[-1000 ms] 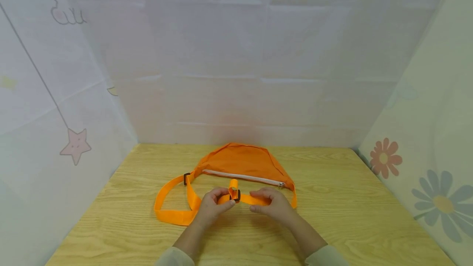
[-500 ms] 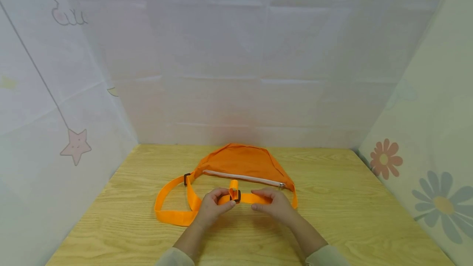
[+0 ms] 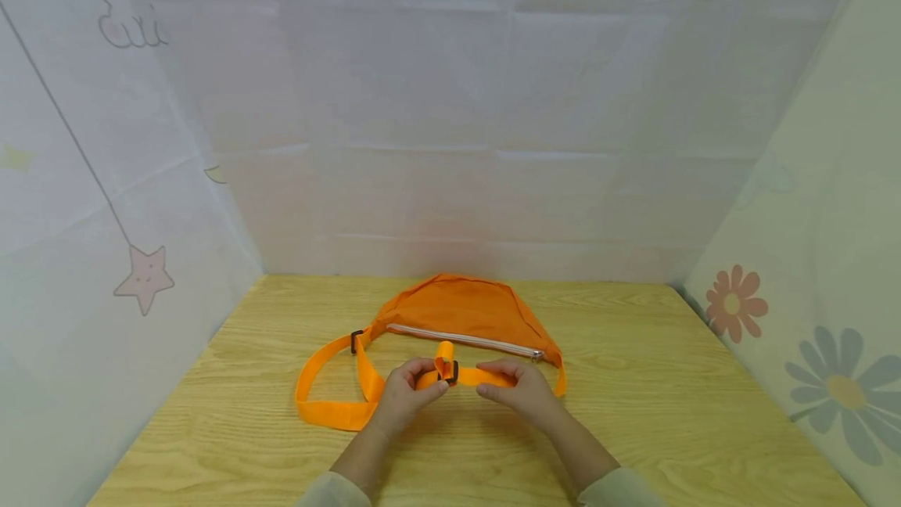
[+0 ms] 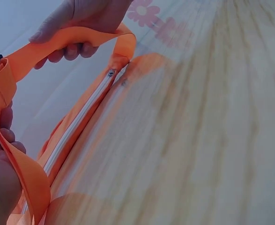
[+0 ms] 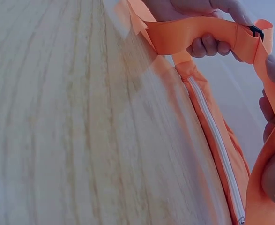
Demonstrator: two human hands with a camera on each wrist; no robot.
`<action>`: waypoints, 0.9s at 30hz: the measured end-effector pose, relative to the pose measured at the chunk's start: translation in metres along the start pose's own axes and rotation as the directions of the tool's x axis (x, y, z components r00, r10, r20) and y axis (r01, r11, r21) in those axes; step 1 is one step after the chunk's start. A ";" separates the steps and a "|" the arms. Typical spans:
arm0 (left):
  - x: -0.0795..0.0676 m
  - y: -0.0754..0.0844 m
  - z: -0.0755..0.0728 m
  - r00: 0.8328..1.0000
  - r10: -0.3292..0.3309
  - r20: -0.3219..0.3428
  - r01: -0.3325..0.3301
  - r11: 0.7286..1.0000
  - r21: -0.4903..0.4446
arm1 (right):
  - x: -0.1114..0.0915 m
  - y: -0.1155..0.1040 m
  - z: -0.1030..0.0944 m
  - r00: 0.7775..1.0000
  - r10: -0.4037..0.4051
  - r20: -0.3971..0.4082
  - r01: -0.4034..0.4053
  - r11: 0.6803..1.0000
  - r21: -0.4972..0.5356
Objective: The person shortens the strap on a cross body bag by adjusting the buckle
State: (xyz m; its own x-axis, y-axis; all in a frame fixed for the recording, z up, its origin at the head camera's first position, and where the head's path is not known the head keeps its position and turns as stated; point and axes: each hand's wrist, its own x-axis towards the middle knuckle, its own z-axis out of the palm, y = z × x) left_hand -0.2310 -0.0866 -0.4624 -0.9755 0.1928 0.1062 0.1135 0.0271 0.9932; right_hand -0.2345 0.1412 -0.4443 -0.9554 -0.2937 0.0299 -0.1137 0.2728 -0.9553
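Observation:
An orange waist bag (image 3: 464, 307) lies on the table, its pale zipper (image 3: 464, 339) facing me. My left hand (image 3: 404, 396) pinches the orange strap (image 4: 29, 180) right beside a black slide buckle (image 3: 453, 372), thumb at the buckle's edge. A short loop of strap (image 3: 445, 350) stands up out of the buckle. To the right, my right hand (image 3: 524, 391) pinches the strap between thumb and fingers, with a short flat stretch between the two hands. Both wrist views show the strap (image 5: 193, 35) raised off the table and fingers curled beneath it.
A second black buckle (image 3: 356, 341) sits on the strap at the bag's left end. From there a wide strap loop (image 3: 331, 413) rests on the wooden table (image 3: 669, 405). Printed cloth walls (image 3: 450, 116) enclose the back and both sides.
Almost nothing differs. The right hand shifts very slightly, and the strap stays held in both hands at the same place.

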 end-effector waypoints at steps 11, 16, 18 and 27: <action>0.000 -0.002 -0.001 1.000 -0.011 0.004 0.011 0.997 -0.070 | 0.001 0.006 0.011 0.999 0.008 -0.042 -0.005 0.998 0.060; 0.001 -0.002 -0.001 1.000 -0.002 -0.020 0.001 0.998 -0.068 | 0.001 0.004 0.014 0.997 0.034 -0.066 -0.031 0.998 0.049; 0.001 -0.002 -0.001 1.000 -0.004 -0.015 0.003 0.998 -0.063 | 0.000 0.002 0.014 0.997 0.036 -0.061 -0.034 0.999 0.035; 0.000 0.000 0.000 1.000 -0.017 0.007 0.017 0.999 -0.050 | 0.002 0.000 0.017 0.996 0.015 -0.093 -0.018 0.999 -0.035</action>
State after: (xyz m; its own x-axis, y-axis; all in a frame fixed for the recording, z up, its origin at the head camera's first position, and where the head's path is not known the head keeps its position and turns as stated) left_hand -0.2309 -0.0866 -0.4622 -0.9758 0.1996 0.0889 0.0869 -0.0189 0.9960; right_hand -0.2316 0.1251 -0.4489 -0.9782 -0.2031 0.0427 -0.1055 0.3097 -0.9450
